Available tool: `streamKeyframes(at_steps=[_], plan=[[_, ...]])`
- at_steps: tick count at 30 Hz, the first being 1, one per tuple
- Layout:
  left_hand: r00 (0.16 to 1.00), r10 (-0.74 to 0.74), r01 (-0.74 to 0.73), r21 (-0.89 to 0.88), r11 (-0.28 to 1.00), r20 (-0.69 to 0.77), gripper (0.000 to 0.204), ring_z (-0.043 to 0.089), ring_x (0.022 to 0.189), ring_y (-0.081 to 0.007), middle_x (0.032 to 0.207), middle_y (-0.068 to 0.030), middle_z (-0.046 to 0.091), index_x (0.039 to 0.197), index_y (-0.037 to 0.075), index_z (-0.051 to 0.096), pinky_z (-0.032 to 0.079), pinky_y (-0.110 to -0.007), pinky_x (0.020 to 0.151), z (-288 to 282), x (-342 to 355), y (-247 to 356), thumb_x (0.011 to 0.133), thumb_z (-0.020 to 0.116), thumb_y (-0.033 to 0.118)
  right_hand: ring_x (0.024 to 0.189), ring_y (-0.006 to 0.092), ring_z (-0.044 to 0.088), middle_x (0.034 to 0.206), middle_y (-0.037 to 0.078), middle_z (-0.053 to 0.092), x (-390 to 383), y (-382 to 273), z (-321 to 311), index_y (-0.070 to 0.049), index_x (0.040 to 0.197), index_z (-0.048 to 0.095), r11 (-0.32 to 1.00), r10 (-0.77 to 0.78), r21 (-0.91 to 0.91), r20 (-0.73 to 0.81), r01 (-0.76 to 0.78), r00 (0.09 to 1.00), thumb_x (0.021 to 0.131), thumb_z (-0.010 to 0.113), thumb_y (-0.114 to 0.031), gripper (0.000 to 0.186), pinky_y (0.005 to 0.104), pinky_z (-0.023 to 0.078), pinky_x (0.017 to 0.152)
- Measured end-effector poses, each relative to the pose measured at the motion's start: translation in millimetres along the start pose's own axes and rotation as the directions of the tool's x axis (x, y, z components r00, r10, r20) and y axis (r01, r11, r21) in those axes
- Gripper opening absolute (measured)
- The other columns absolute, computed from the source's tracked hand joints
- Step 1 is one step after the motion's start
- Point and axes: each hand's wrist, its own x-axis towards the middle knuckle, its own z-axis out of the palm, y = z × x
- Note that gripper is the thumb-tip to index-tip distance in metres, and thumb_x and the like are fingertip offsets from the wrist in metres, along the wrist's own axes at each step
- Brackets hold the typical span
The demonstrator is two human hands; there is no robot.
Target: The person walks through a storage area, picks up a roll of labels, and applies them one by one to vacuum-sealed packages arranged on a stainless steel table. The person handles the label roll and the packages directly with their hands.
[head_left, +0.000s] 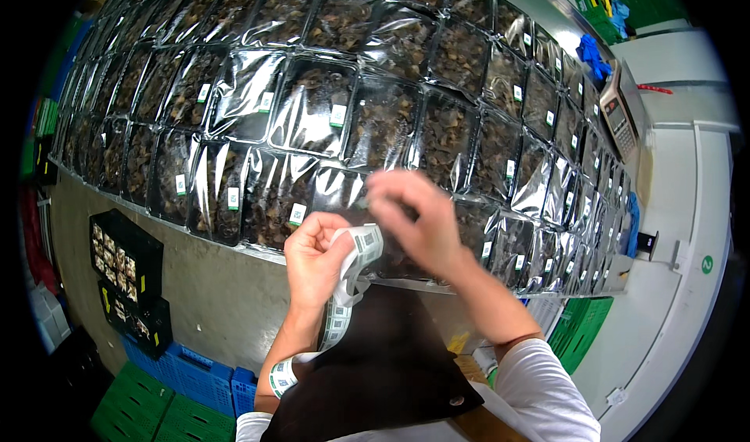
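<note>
Pinched in my left hand (316, 258) is a strip of printed labels (366, 247) on pale backing. The strip curls down from my fingers, and more of it (285, 378) loops around my left forearm. My right hand (414, 215) hovers over the front row of packs, just right of the strip. Motion smears its fingers, so whether they hold a label cannot be made out. Film-wrapped black trays (308, 106) of dark brown, mushroom-like pieces lie in rows under and beyond both hands. Many carry a small white-and-green label (337, 115); on some, none shows.
Two stacked black crates (125, 254) stand on the floor at left. Blue crates (191, 376) and green crates (137, 403) are at lower left, another green crate (582, 325) at right. A scale with a keypad (619, 118) and a blue glove (594, 55) sit beyond the table's right side.
</note>
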Motion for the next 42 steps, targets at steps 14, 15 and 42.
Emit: streamKeyframes(at_steps=[14, 15, 42], plan=[[0.997, 0.069, -0.069, 0.019, 0.997, -0.018, 0.007, 0.058, 0.069, -0.0047, 0.081, -0.0051, 0.065, 0.087, -0.001, 0.059, 0.046, -0.018, 0.062, 16, -8, -7, 0.083, 0.061, -0.006, 0.123, 0.0321, 0.042, 0.126, 0.014, 0.049, 64, 110, -32, -0.006, 0.114, 0.055, 0.692, -0.082, -0.705, 0.135, 0.153, 0.988, 0.071, 0.073, -0.015, 0.047, 0.0433, 0.034, 0.099], [0.996, 0.089, -0.089, -0.004, 0.996, -0.005, 0.008, 0.058, 0.07, -0.0054, 0.083, -0.0063, 0.065, 0.087, -0.001, 0.058, 0.047, -0.019, 0.063, 21, -6, -6, 0.082, 0.061, -0.006, 0.121, 0.0334, 0.044, 0.123, 0.015, 0.051, 60, 106, -33, -0.005, 0.121, 0.051, 0.691, -0.103, -0.71, 0.085, 0.133, 0.991, 0.072, 0.074, -0.014, 0.055, 0.0433, 0.035, 0.099], [0.999, 0.014, -0.021, 0.15, 0.989, 0.048, 0.009, 0.051, 0.058, 0.0005, 0.069, 0.0026, 0.061, 0.085, 0.0, 0.06, 0.041, -0.015, 0.054, 73, -10, -29, 0.081, 0.066, -0.006, 0.124, 0.0326, 0.041, 0.122, 0.012, 0.052, 16, 133, -132, -0.005, 0.086, 0.063, 0.597, -0.065, -0.745, 0.324, 0.297, 0.944, 0.074, 0.067, -0.015, 0.016, 0.0443, 0.035, 0.099]])
